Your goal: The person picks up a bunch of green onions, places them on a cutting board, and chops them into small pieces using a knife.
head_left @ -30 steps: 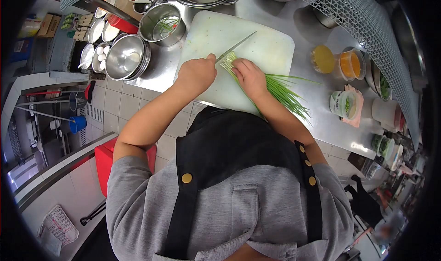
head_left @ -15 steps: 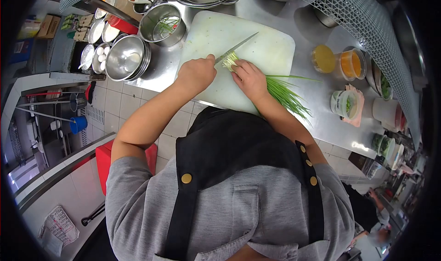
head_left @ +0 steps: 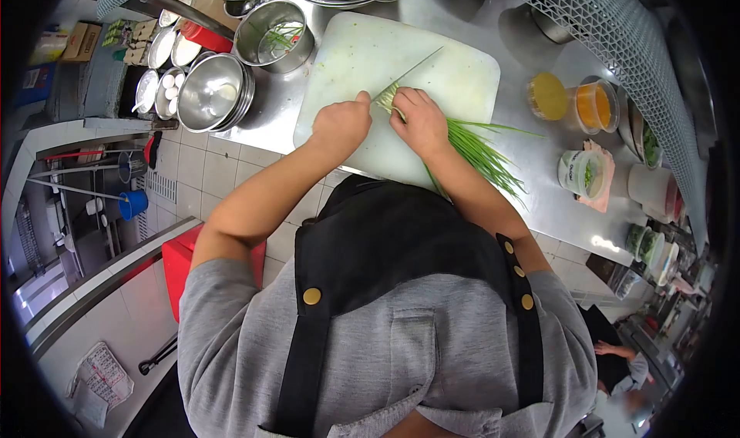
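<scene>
My left hand (head_left: 342,125) is wrapped round the handle of a kitchen knife (head_left: 416,67), its thumb along the top. The thin blade points away to the upper right and appears nearly edge-on beside the pale ends of a bunch of spring onions (head_left: 484,154). Fingers curled, my right hand (head_left: 422,122) presses that bunch onto a white cutting board (head_left: 416,33). Long green leaves stick out under my right wrist, past the board's right edge. The blade's contact with the stalks is partly hidden.
Left of the board stand a steel pot (head_left: 297,53) with green scraps and stacked steel bowls (head_left: 202,91). Rightward are an orange-filled tub (head_left: 592,105), a yellow lid (head_left: 546,97) and a white tub (head_left: 574,171). A co-worker (head_left: 613,353) is at lower right.
The knife has turned, so its blade shows as a thin line instead of a broad flat side. My right fingers are more curled over the stalks. The whole view has shifted slightly.
</scene>
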